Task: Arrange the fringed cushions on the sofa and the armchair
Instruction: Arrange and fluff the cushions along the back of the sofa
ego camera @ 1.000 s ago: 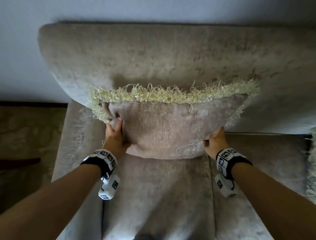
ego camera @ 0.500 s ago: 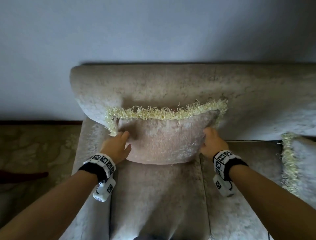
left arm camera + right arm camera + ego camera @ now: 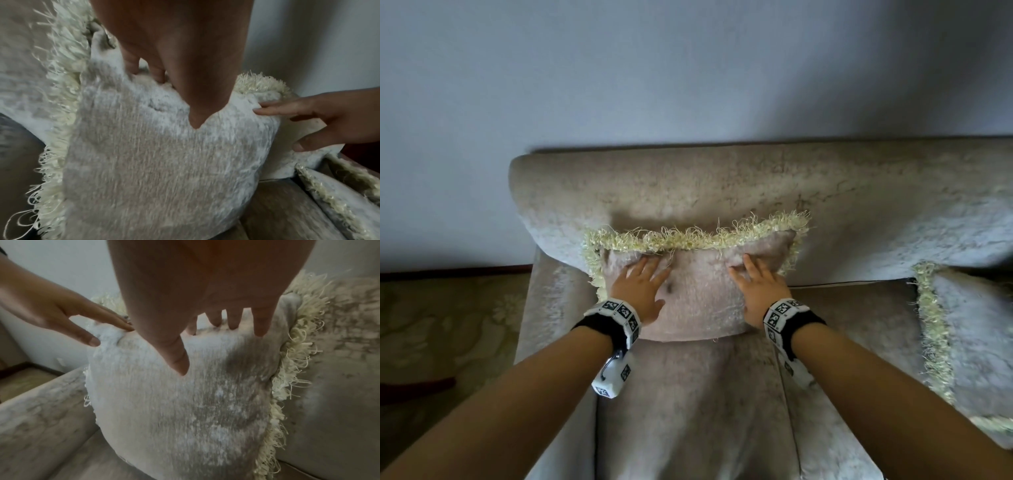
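Observation:
A beige cushion (image 3: 700, 301) edged with a cream fringe (image 3: 688, 240) stands on the sofa seat (image 3: 688, 411), leaning on the backrest (image 3: 722, 185) near the left armrest. My left hand (image 3: 650, 284) lies flat on its front at the upper left, fingers spread and straight. On the upper right of the same face presses my right hand (image 3: 753, 284), fingers also straight. The left wrist view shows the cushion (image 3: 154, 170) dented under my left hand (image 3: 164, 78). The right wrist view shows my right hand (image 3: 205, 337) pushing into the cushion (image 3: 185, 402).
A second fringed cushion (image 3: 969, 335) leans on the backrest one seat to the right, a gap apart. The sofa's left armrest (image 3: 551, 308) borders a patterned carpet (image 3: 448, 325). A plain wall (image 3: 688, 85) rises behind the sofa.
Both hands left the cushion's sides and now lie flat on its front. The cushion has settled lower against the backrest, and my view has pulled back.

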Action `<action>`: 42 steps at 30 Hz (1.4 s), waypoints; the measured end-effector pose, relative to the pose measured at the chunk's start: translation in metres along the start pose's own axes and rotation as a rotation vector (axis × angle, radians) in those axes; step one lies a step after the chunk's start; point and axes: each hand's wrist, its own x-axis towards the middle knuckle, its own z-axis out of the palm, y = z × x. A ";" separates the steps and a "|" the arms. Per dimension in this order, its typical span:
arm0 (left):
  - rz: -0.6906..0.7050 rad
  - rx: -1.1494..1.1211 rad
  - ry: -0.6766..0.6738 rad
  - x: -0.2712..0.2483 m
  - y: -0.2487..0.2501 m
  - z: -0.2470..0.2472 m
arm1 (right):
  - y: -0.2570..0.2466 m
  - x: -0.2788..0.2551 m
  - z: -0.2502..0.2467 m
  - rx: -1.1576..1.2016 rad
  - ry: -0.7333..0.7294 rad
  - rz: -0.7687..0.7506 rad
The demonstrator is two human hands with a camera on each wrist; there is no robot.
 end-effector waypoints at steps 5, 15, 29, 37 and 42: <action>0.020 -0.103 -0.044 -0.011 0.005 -0.031 | 0.003 -0.020 -0.025 0.126 -0.012 0.042; 0.193 -0.304 -0.030 -0.055 0.081 -0.111 | 0.082 -0.136 -0.045 0.204 0.137 0.170; 0.403 -0.160 -0.007 -0.094 0.375 -0.160 | 0.278 -0.357 0.027 0.266 0.298 0.362; 0.451 -0.199 0.072 -0.107 0.556 -0.159 | 0.394 -0.453 0.097 0.376 0.322 0.436; 0.445 -0.239 0.074 -0.088 0.624 -0.163 | 0.463 -0.477 0.113 0.456 0.397 0.487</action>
